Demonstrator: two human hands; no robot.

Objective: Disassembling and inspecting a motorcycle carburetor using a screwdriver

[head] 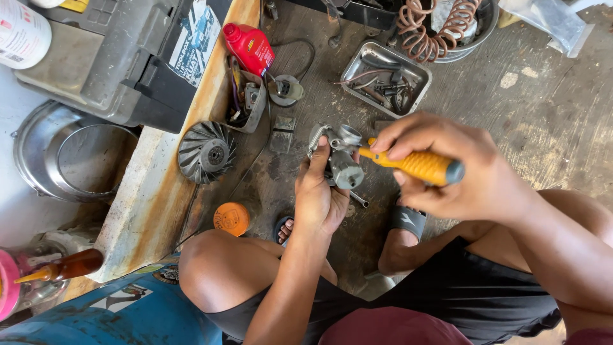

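Carburettor (338,160), a rigid, weighty-looking metal casting, sits above the concrete floor (549,121) in your left hand (317,195), grip wrapped around its body, while your right hand (447,169) clamps the yellow-handled screwdriver (415,165) against it.

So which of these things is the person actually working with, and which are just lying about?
In hand:
left hand gripping the grey metal carburettor
right hand holding the yellow-handled screwdriver

Lying about:
red plastic bottle
black finned fan wheel
orange round lid
steel tray of small parts
grey toolbox
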